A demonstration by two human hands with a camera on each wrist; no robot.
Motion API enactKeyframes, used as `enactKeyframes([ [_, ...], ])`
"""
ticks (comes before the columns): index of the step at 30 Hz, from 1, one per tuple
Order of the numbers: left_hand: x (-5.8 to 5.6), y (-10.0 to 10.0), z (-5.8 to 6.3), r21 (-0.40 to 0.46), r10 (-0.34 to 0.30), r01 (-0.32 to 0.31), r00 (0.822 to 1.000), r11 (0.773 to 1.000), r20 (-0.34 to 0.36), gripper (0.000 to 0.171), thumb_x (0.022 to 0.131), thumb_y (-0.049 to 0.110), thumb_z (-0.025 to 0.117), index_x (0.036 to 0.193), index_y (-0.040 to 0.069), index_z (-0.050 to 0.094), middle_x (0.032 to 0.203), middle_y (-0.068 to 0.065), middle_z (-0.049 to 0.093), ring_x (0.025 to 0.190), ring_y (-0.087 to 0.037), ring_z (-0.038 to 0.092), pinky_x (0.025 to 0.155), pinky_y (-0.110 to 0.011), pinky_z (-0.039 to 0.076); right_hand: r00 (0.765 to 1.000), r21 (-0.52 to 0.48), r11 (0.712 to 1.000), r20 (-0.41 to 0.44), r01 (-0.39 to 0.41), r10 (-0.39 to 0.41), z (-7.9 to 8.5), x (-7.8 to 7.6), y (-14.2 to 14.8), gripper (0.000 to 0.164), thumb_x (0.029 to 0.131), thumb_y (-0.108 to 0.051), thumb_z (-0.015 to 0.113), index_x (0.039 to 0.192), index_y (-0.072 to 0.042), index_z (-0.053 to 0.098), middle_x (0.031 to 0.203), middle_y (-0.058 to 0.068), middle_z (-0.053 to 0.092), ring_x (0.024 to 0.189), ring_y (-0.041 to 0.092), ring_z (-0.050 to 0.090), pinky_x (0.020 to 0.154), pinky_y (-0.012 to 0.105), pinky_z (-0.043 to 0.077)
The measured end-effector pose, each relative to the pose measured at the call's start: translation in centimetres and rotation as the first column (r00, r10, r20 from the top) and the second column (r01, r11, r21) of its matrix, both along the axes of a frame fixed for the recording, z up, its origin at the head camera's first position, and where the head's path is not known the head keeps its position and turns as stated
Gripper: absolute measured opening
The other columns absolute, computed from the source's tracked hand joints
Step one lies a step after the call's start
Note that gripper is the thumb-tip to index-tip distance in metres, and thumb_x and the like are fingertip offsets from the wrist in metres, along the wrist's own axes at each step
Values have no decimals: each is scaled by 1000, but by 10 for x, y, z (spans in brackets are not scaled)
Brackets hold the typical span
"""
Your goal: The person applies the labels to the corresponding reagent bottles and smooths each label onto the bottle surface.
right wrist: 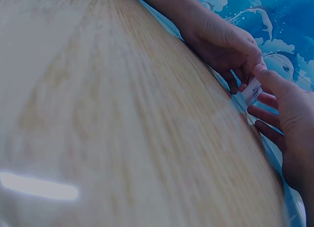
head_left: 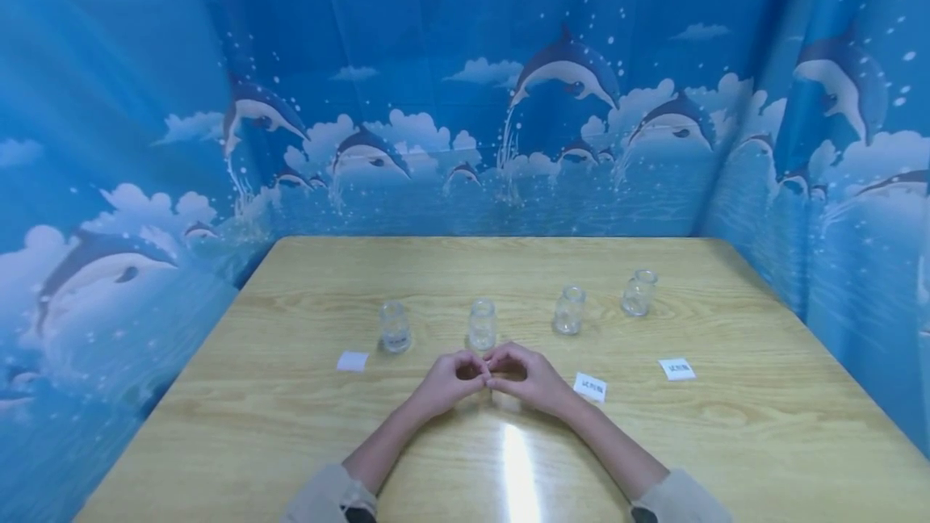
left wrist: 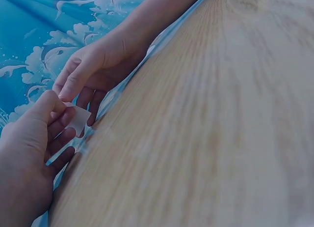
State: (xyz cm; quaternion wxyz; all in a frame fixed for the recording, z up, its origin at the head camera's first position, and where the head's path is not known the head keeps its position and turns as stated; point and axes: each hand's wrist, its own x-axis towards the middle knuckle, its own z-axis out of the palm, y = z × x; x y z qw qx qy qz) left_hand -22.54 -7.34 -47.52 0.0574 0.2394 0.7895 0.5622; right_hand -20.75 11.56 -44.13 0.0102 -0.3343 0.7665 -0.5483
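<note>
My left hand (head_left: pixel 449 384) and right hand (head_left: pixel 535 382) meet fingertip to fingertip just above the table, near its middle. Between their thumbs and index fingers they pinch a small white label (left wrist: pixel 79 120). Dark print shows on one face of this label (right wrist: pixel 252 92) in the right wrist view, while its other face looks plain in the left wrist view. The remaining fingers of both hands are loosely bent around it. Right behind the hands stands a clear glass jar (head_left: pixel 482 325), its base close to the fingers in the head view.
Another glass jar (head_left: pixel 395 328) stands to the left, and two more, a jar (head_left: pixel 570 311) and a farther jar (head_left: pixel 639 293), to the right. A blank-looking white label (head_left: pixel 352 361) lies at left; printed labels (head_left: pixel 590 387) lie at right. A blue dolphin curtain (head_left: pixel 436 103) surrounds the wooden table (head_left: pixel 291 442).
</note>
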Motion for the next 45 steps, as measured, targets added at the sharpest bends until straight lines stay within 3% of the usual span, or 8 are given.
enactKeyframes([
  [6,2,1,1,15,38,-38,999,999,10,11,82,14,68,86,4,63,84,2,61,82,-13,56,77,-26,48,1000,-12,1000,-4,20,-20,-21,-11,3,18,83,-8,66,100,-3,62,107,7,61,95,21,60,87,34,47],
  [10,8,2,14,47,52,-53,998,997,17,11,83,10,67,85,1,60,82,1,60,80,-14,55,74,-27,47,999,-7,999,-20,34,-34,-29,-16,6,19,86,-12,64,103,-6,63,107,4,62,96,18,59,88,31,46],
  [16,19,3,36,102,70,-71,997,992,17,9,83,2,64,83,-4,57,85,-8,61,81,-17,56,75,-27,48,997,0,997,2,73,-73,-15,-9,4,20,87,-6,62,105,0,61,101,8,64,95,20,59,85,30,47],
  [20,18,3,35,125,91,-91,996,988,7,8,82,-1,63,83,-6,57,88,-12,63,83,-20,58,76,-28,49,996,-15,996,12,87,-86,1,-1,1,20,86,1,60,105,6,59,98,15,64,90,25,61,80,31,50],
  [33,17,3,37,150,195,-189,981,970,-23,13,79,-6,63,91,-7,59,85,-13,62,79,-18,57,72,-25,49,986,-68,984,-19,162,-164,2,-2,1,17,85,5,59,101,10,60,89,20,64,79,35,60,65,34,54],
  [37,17,2,35,134,229,-217,970,967,-86,10,79,-5,62,89,-6,63,86,-13,63,78,-19,58,72,-26,50,979,-45,978,-16,203,-204,3,-1,1,17,86,2,60,101,8,61,89,18,65,79,32,60,65,28,53],
  [42,4,1,14,125,265,-251,958,960,-114,9,80,-4,61,87,-2,67,89,-11,66,81,-21,60,74,-28,51,975,-30,975,3,222,-222,5,0,1,17,86,2,59,102,8,61,90,19,65,80,32,60,66,27,52],
  [45,-2,0,5,118,275,-265,958,957,-77,9,82,2,64,90,1,68,90,-8,67,84,-19,60,77,-27,50,974,-28,973,18,227,-227,6,0,1,17,86,2,59,102,8,61,90,19,65,80,34,60,66,31,53],
])
